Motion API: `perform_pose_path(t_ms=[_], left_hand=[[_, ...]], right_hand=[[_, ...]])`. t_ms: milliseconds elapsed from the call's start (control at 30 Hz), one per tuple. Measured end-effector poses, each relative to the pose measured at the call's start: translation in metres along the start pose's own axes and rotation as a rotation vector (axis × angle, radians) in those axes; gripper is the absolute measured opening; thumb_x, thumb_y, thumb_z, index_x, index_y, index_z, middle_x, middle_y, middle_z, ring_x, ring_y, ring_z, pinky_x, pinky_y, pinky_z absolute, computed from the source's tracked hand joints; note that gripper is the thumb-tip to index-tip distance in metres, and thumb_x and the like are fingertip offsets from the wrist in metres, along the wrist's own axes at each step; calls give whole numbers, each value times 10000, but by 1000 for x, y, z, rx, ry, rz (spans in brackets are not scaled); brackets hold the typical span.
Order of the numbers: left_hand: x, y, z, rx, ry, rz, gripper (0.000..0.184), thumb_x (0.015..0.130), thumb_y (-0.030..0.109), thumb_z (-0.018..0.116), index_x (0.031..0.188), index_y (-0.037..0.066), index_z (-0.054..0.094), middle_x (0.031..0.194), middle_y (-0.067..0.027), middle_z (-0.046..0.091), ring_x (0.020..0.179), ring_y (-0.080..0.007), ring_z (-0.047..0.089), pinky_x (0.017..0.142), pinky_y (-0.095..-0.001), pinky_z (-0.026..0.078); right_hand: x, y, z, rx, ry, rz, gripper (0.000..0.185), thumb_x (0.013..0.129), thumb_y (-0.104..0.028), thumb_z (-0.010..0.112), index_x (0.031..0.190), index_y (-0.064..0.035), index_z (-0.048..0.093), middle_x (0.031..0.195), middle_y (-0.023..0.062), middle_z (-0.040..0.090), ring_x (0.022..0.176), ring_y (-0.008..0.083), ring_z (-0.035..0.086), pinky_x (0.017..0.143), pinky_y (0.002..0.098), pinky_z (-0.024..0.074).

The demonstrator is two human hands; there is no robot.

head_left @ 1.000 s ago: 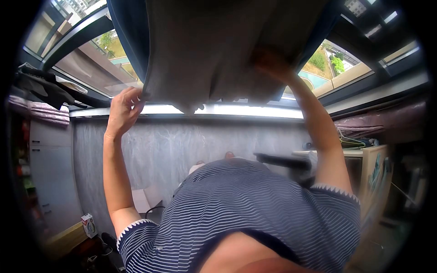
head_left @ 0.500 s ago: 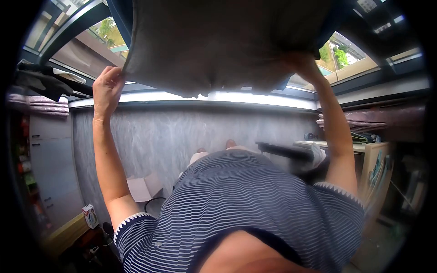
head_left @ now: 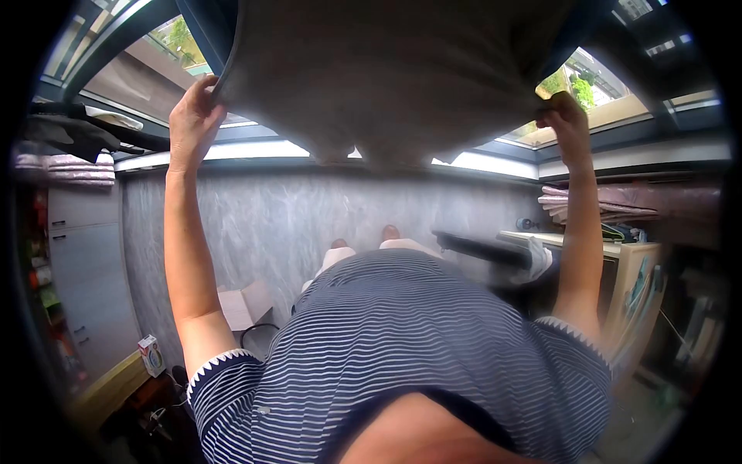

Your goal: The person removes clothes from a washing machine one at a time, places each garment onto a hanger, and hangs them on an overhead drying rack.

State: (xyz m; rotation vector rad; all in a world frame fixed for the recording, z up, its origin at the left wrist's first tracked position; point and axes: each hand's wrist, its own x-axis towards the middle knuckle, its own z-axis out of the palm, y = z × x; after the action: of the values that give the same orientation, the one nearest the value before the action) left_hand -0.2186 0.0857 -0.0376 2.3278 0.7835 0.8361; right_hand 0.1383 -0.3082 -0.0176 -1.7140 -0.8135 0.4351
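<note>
Grey cloth (head_left: pixel 386 85) hangs stretched before the windows (head_left: pixel 599 89); our left hand (head_left: pixel 196 124) pinches its left edge. Our right hand (head_left: pixel 566 122), further in a second ago, now seems to pinch its right edge, though shadow obscures the fingertips.

2 hands: L hand (head_left: pixel 193 127) & R hand (head_left: pixel 570 124). 1 lg grey garment (head_left: pixel 371 85). Blue cloth (head_left: pixel 207 35) shows at 2 spots, can't tell if 1 pc or 2. 1 striped shirt (head_left: pixel 417 332) w/ 2 sleeves (head_left: pixel 222 387). 2 feet (head_left: pixel 390 232), tips only. 2 stacks of pinkish folded cloth (head_left: pixel 81 168), 1 per side. 1 sm printed box (head_left: pixel 151 356), 1 pale folded card (head_left: pixel 236 308), 1 blk bar (head_left: pixel 487 249). 1 grey cabinet (head_left: pixel 85 271) w/ approx 4 handles (head_left: pixel 58 223); 1 pale wood unit (head_left: pixel 629 249). Dk clothes (head_left: pixel 66 133), no. unclear.
</note>
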Motion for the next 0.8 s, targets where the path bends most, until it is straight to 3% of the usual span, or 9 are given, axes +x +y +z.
perform_pose_path(t_ms=[33, 67, 200, 400, 500, 600, 700, 800], left_hand=[[2, 0, 1, -47, 1, -45, 286, 747, 47, 612, 1026, 8, 561, 830, -21, 603, 654, -60, 502, 627, -184, 420], [4, -1, -1, 94, -26, -5, 257, 742, 63, 628, 989, 12, 580, 788, -9, 577, 643, -63, 492, 622, -191, 414], [11, -6, 7, 43, -19, -42, 179, 731, 97, 654, 880, 9, 609, 712, 3, 484, 640, -72, 467, 610, -201, 389], [24, -18, 27, -26, 24, -72, 237, 724, 135, 675, 903, -7, 611, 791, -11, 509, 716, -89, 493, 676, -216, 401], [38, -51, 28, 53, 119, 74, 267, 737, 154, 667, 947, -1, 610, 885, -16, 569, 742, -88, 507, 661, -215, 403], [43, -70, 29, -282, 39, -258, 286, 760, 186, 652, 994, 27, 607, 891, -12, 605, 754, -81, 523, 645, -207, 396], [45, -75, 29, -355, 120, -295, 302, 753, 121, 627, 1023, -4, 581, 848, -43, 630, 740, -86, 548, 676, -196, 410], [43, -87, 28, -398, 145, -375, 346, 747, 164, 652, 1051, 19, 575, 882, -43, 626, 755, -100, 563, 632, -222, 428]], right_hand=[[-1, -6, -1, 83, 93, -34, 84, 714, 31, 490, 767, -32, 508, 673, 27, 537, 629, 90, 539, 585, 216, 444], [1, 0, -5, 76, 93, -13, 69, 720, 13, 509, 771, -33, 513, 688, 27, 547, 640, 92, 543, 585, 218, 443], [6, 11, -4, -75, 79, 96, 64, 736, -38, 531, 800, -42, 526, 721, 27, 563, 674, 100, 558, 591, 223, 447], [23, 28, 2, -37, 46, 76, 119, 755, -65, 528, 870, -34, 534, 757, 42, 583, 701, 110, 565, 596, 235, 447], [38, 30, 16, -18, 42, 61, 156, 761, -60, 529, 913, -24, 538, 782, 55, 596, 724, 123, 576, 601, 243, 452], [55, 40, 31, 25, 41, 59, 205, 754, -58, 540, 955, -21, 540, 805, 63, 606, 748, 139, 594, 601, 250, 460], [67, 34, 52, -24, 52, 76, 204, 753, -74, 554, 952, -27, 546, 820, 60, 609, 754, 145, 598, 614, 250, 466], [79, 30, 70, 58, 20, 103, 187, 793, -98, 537, 970, -38, 556, 869, 62, 603, 806, 144, 590, 654, 264, 466]])
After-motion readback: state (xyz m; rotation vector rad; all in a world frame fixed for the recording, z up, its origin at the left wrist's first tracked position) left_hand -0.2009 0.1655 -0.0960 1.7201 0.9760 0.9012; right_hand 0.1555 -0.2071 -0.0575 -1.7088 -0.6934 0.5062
